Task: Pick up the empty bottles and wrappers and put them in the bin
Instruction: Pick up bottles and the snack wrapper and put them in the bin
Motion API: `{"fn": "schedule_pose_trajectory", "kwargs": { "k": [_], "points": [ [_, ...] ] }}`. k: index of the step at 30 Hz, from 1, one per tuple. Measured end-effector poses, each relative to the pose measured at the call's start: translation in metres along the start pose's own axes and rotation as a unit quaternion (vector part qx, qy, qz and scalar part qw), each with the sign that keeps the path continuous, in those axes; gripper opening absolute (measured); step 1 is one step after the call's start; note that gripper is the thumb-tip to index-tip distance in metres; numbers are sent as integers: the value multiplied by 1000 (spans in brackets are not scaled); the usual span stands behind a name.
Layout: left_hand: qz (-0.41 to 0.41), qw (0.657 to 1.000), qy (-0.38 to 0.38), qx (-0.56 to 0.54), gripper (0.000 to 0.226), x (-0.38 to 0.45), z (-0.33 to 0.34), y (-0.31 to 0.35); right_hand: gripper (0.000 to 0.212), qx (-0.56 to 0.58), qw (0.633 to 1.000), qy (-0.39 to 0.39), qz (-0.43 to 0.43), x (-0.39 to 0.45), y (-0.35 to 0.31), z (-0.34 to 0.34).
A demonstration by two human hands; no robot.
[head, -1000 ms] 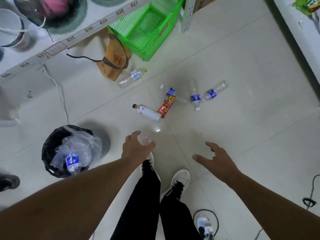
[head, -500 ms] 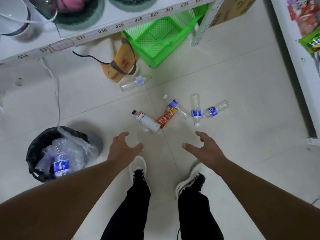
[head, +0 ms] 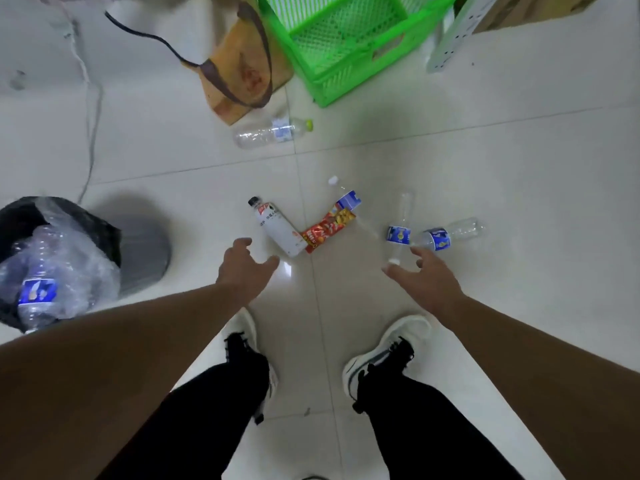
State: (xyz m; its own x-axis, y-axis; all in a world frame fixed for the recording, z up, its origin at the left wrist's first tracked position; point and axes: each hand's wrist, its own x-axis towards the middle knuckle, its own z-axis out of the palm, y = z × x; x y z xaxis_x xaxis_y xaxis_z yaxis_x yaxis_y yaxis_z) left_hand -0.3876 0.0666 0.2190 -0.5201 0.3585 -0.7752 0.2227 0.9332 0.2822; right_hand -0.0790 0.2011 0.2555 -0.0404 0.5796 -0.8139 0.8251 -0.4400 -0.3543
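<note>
Head camera view, looking straight down at a pale tiled floor and the person's own outstretched arms, black trousers and white shoes. The left hand hovers with fingers spread and empty, just short of a white bottle with a black cap that lies on its side. Touching that bottle's lower end is a red snack wrapper, and a clear bottle with a blue label lies slantwise just beyond the wrapper. The right hand is also spread wide and holds nothing; its fingertips reach close to two more clear bottles with blue labels, one pointing toward the person and the other lying to its right, their labelled ends nearly meeting. Farther away, a clear bottle with a yellow-green cap lies beside a brown tote bag, which leans next to a green plastic crate. At the left edge stands a round bin lined with a black bag, already holding crumpled clear bottles, one with a blue label. The bin sits well apart from the scattered litter.
</note>
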Motion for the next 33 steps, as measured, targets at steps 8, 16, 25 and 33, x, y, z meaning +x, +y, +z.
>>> {"fn": "schedule_pose_trajectory", "kwargs": {
  "k": [8,16,25,33],
  "points": [
    [-117,987,91,-61,93,177,124,6,80,-43,994,105,5,208,70,67],
    [-110,968,100,-203,79,209,128,-11,64,9,981,195,4,234,79,106],
    [50,977,104,-178,73,40,17,-3,57,10,990,143,-8,32,14,60],
    [48,980,77,-177,65,-69,-80,-3,43,49,989,137,7,-107,-38,33]
  ]
}}
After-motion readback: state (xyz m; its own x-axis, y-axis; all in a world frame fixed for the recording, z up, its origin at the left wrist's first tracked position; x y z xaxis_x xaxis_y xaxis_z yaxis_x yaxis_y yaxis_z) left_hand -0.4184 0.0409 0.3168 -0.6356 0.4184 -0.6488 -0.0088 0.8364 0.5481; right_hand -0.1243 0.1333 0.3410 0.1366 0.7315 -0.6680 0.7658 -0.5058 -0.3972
